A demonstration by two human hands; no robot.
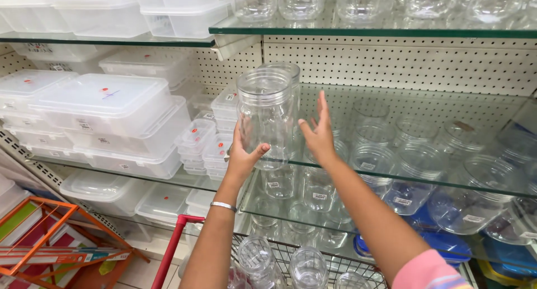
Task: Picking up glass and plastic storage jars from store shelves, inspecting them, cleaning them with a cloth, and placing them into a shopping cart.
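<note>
- Both hands sit at a clear plastic jar [267, 118] standing on the glass shelf [425, 180]: left hand [244, 154] cupped around its lower side, right hand [319, 133] open, fingers spread, just beside it.
- Step in hand, as I judge it: setting the jar on the shelf near its front edge.
- Any next move calls for a steady grip; a second jar [286, 76] stands close behind.
- Bare shelf lies to the right; lidded plastic boxes [106, 101] crowd the left.

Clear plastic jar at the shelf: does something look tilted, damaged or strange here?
Nothing stands out. The tall clear plastic jar is upright and lidless at the glass shelf edge, left hand gripping it, right hand open beside it.
</note>
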